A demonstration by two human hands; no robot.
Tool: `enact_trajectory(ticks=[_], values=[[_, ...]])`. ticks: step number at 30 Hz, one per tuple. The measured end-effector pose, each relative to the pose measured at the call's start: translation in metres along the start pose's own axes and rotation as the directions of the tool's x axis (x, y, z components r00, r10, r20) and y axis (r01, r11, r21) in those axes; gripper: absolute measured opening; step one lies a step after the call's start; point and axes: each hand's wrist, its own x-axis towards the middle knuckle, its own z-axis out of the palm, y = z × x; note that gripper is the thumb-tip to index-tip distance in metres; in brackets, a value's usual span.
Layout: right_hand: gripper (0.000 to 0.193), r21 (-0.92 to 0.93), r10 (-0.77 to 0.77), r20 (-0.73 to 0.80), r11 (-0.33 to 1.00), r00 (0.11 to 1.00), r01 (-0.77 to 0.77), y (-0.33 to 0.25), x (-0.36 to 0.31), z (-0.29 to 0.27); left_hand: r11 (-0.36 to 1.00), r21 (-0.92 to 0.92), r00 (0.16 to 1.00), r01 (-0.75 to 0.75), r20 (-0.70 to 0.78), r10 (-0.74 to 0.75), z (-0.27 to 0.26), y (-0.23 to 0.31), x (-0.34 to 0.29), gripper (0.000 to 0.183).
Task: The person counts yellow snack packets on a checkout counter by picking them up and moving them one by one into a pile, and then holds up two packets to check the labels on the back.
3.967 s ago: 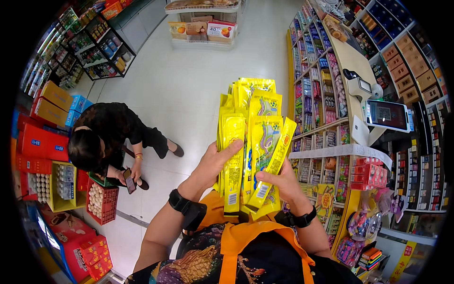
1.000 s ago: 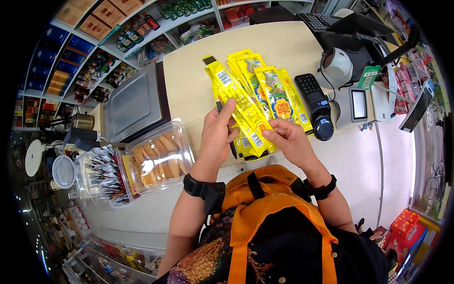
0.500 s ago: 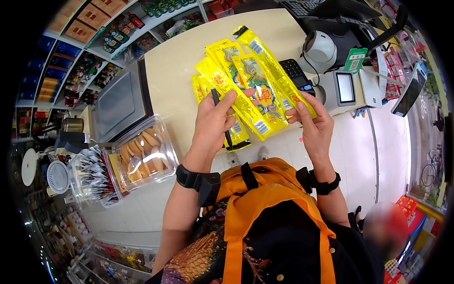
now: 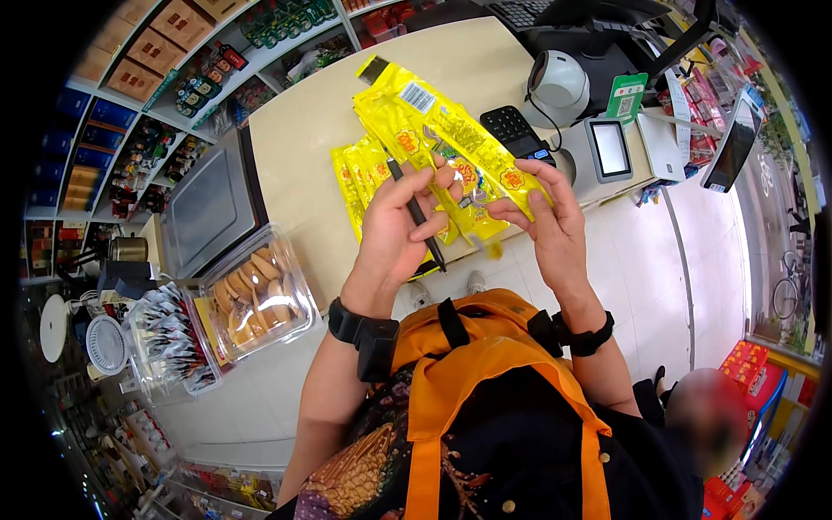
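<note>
Long yellow candy packets (image 4: pixel 433 121) lie overlapped between my two hands, above the counter's near edge. My left hand (image 4: pixel 397 212) has its fingers curled, with a black pen (image 4: pixel 414 208) held slantwise across them and fingertips at the packets. My right hand (image 4: pixel 550 221) pinches the lower right end of the top packet, whose barcode and dark end strip point to the far left. More yellow packets (image 4: pixel 354 178) sit beside and partly under my left hand. The hand hides parts of these packets.
A beige counter (image 4: pixel 303 121) holds a black keypad (image 4: pixel 507 130), a white scanner (image 4: pixel 559 82) and a small screen device (image 4: pixel 609 149). To the left stand a grey-lidded case (image 4: pixel 212 199) and a clear box of bread-like pieces (image 4: pixel 260 299). Another person (image 4: pixel 706 420) is at lower right.
The packet in my right hand has swung left across the others, covering much of the earlier fan. My left hand has turned palm upward more, with the pen still in it.
</note>
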Motion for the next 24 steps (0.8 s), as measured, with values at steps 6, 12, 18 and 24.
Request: enact_trajectory(ticks=[6, 12, 18, 24], values=[[0.031, -0.07, 0.077, 0.068, 0.995, 0.995, -0.073, 0.011, -0.008, -0.006, 0.987, -0.085, 0.963, 0.137, 0.244, -0.113, -0.002, 0.004, 0.002, 0.023], [0.035, -0.281, 0.226, 0.226, 0.947, 0.947, -0.159, -0.004, -0.016, 0.005, 0.996, 0.034, 0.963, 0.079, 0.255, -0.085, 0.01, -0.001, 0.004, 0.025], [0.022, -0.26, 0.258, 0.243, 0.946, 0.935, -0.193, -0.003, -0.019, -0.002, 0.946, 0.293, 0.989, -0.138, 0.094, 0.115, 0.026, 0.006, 0.001, 0.036], [0.015, -0.17, 0.179, 0.149, 0.974, 0.973, -0.153, 0.017, -0.019, -0.009, 0.912, 0.389, 0.99, -0.129, -0.01, 0.144, 0.012, 0.009, 0.01, 0.038]])
